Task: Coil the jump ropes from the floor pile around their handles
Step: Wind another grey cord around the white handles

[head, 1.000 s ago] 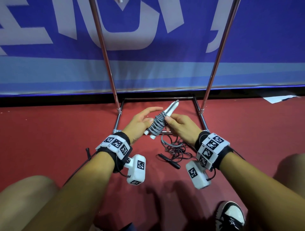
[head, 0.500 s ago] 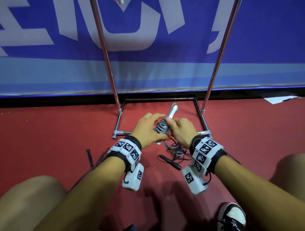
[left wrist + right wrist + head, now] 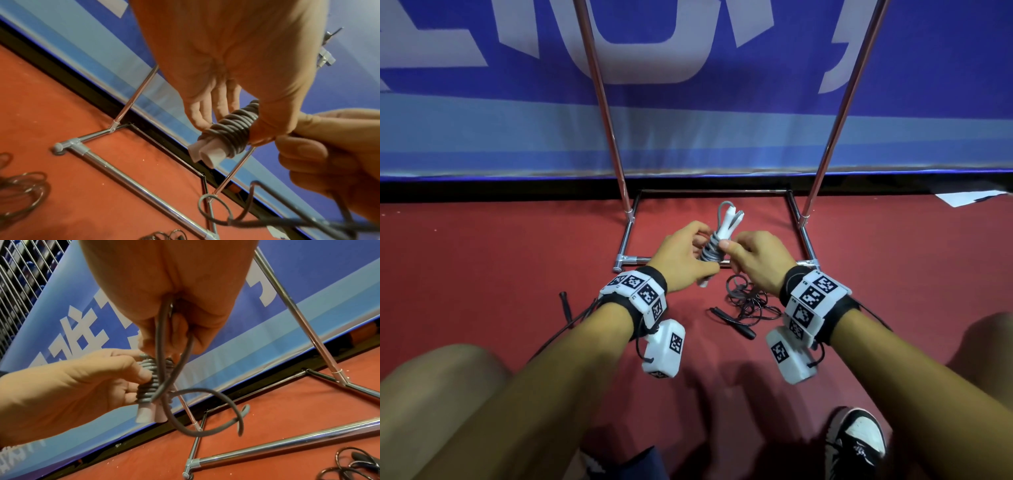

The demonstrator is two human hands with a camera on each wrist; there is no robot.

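Two white handles [image 3: 727, 222] of a grey jump rope are held together upright, with grey cord coiled [image 3: 710, 250] tightly round them. My left hand [image 3: 681, 255] grips the wound bundle [image 3: 230, 129] from the left, thumb and fingers round the coils [image 3: 149, 379]. My right hand [image 3: 751, 260] pinches the loose grey cord [image 3: 164, 337] just right of the bundle; the free end [image 3: 205, 415] loops down below the handle butts [image 3: 205, 151]. A pile of thin black ropes [image 3: 748, 303] with a black handle [image 3: 732, 322] lies on the red floor under my right wrist.
A chrome rack frame [image 3: 633, 262] stands on the red floor just beyond my hands, its two uprights [image 3: 606, 113] rising against a blue banner [image 3: 688, 130]. Another black rope handle [image 3: 565, 303] lies left of my left wrist. My knees and a black-and-white shoe [image 3: 856, 442] are near.
The handle bundle has tipped from slanting to nearly upright. My left hand has closed round the coils, and both hands have drawn closer together and slightly away from me.
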